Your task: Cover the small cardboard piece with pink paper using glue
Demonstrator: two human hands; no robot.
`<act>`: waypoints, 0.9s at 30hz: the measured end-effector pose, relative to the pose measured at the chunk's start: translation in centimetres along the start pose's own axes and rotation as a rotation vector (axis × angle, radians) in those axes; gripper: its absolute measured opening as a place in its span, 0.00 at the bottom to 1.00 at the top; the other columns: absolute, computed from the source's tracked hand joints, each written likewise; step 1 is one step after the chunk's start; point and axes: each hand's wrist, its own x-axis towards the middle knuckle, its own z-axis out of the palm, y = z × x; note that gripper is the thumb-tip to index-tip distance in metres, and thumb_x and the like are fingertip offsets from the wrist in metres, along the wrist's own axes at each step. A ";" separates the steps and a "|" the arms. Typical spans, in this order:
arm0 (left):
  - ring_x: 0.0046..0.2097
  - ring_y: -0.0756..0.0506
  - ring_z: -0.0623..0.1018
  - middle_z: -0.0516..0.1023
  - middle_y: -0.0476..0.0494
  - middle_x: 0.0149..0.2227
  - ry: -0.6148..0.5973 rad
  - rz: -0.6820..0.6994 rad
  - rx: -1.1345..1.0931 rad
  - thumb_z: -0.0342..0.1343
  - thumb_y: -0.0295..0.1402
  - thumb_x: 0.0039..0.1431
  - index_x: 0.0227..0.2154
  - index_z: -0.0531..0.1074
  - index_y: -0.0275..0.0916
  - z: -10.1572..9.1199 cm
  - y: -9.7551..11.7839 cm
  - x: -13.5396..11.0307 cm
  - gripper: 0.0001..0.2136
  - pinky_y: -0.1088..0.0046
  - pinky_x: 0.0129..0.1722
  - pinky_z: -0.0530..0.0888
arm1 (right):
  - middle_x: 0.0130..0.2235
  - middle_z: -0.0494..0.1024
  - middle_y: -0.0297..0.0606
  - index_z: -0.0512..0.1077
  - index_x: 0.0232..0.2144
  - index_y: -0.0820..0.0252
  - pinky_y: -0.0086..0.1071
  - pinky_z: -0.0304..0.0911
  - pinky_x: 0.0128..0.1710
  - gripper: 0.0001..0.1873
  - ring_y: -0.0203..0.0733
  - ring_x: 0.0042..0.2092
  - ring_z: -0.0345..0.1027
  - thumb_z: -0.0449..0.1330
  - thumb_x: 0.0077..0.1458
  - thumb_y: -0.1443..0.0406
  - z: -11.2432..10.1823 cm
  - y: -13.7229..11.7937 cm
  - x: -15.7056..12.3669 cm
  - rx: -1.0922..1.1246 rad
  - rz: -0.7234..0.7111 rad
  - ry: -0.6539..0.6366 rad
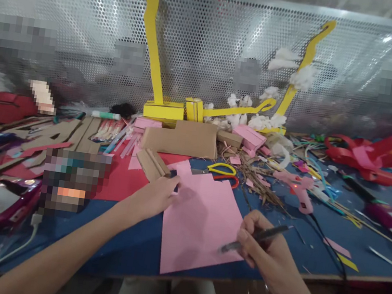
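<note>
In my right hand (259, 241), closed in a writing grip, is a dark pen (271, 233). Its lower end is blurred and lies over the right part of a sheet of pink paper (199, 225). The sheet has a stepped cut along its top edge and lies near the table's front edge. My left hand (162, 193) is at the sheet's upper left corner, fingers bent together around a small dark thing I cannot make out. Right behind that hand, a folded cardboard strip (153, 165) rests on red paper (121, 180).
Yellow-handled scissors (222, 168) lie behind the sheet. A pink glue gun (297, 188) with a dark cable is on the right, a purple tool (390, 218) beyond it. Cardboard pieces (182, 138) and yellow paper shapes (164, 110) stand before a perforated metal screen (210, 47).
</note>
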 end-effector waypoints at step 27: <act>0.27 0.48 0.80 0.81 0.41 0.51 0.191 0.516 0.634 0.46 0.28 0.69 0.46 0.76 0.36 1.1 -2.3 -2.9 0.13 0.70 0.20 0.70 | 0.24 0.74 0.30 0.65 0.28 0.57 0.27 0.58 0.23 0.07 0.34 0.24 0.66 0.58 0.59 0.65 4.7 0.0 13.3 -0.400 -0.078 -0.107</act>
